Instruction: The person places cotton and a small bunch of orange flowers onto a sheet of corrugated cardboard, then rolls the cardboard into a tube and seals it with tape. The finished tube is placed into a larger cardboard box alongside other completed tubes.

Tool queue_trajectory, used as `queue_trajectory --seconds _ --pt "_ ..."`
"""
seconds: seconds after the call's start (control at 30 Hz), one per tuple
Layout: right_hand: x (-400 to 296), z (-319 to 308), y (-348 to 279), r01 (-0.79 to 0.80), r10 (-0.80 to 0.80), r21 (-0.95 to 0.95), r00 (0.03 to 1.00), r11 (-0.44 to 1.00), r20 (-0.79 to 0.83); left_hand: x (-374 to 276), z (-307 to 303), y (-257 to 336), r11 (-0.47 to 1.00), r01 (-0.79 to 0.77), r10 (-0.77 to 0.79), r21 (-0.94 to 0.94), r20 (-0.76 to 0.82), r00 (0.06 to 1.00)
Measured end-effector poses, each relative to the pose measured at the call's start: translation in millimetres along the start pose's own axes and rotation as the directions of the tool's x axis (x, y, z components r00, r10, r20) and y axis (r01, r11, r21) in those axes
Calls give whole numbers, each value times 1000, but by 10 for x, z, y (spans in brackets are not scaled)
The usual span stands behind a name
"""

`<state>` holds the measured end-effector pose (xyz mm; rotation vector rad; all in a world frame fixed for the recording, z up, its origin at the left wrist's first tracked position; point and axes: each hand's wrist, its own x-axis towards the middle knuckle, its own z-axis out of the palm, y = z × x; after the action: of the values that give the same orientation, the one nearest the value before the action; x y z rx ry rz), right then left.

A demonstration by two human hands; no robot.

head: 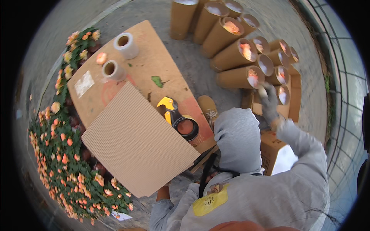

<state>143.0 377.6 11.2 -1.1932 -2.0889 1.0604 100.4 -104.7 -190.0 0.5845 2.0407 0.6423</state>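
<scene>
A forearm that seems to be my left [163, 191] enters from below, in a blue-grey sleeve. It runs under the near edge of a ribbed sheet of corrugated cardboard [138, 144]; the fingers are hidden, so their grip cannot be told. My right hand is out of view. The sheet lies across one side of a worn board-topped table [170, 72] and overhangs its edge. Beside it is a yellow and black tape dispenser [172, 112]. Farther off stand two rolls of clear film [126, 46], near a loose peach flower [101, 58] and a green leaf [157, 81].
A co-worker in a grey hoodie [237, 138] bends close at right, a gloved hand [269, 101] reaching to brown cardboard tubes [231, 57], some holding peach flowers. Peach-flowering potted plants [57, 161] line the left. Cartons [270, 147] stand behind the co-worker; a wire fence [344, 95] borders the right.
</scene>
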Motion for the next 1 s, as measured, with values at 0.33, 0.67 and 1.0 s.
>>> queue_trajectory --seconds 0.33,0.67,1.0 --pt "-3561 -1512 1167 -981 956 23 180 190 -230 2445 -1236 403 961 -158 190 229 -127 974" --pt "-3683 -1328 1093 -967 855 -240 192 82 -482 2780 -1734 511 867 -313 372 387 -87 924" --pt "-4429 -555 27 -504 845 -811 535 297 -23 60 -967 -635 613 -632 531 475 345 774"
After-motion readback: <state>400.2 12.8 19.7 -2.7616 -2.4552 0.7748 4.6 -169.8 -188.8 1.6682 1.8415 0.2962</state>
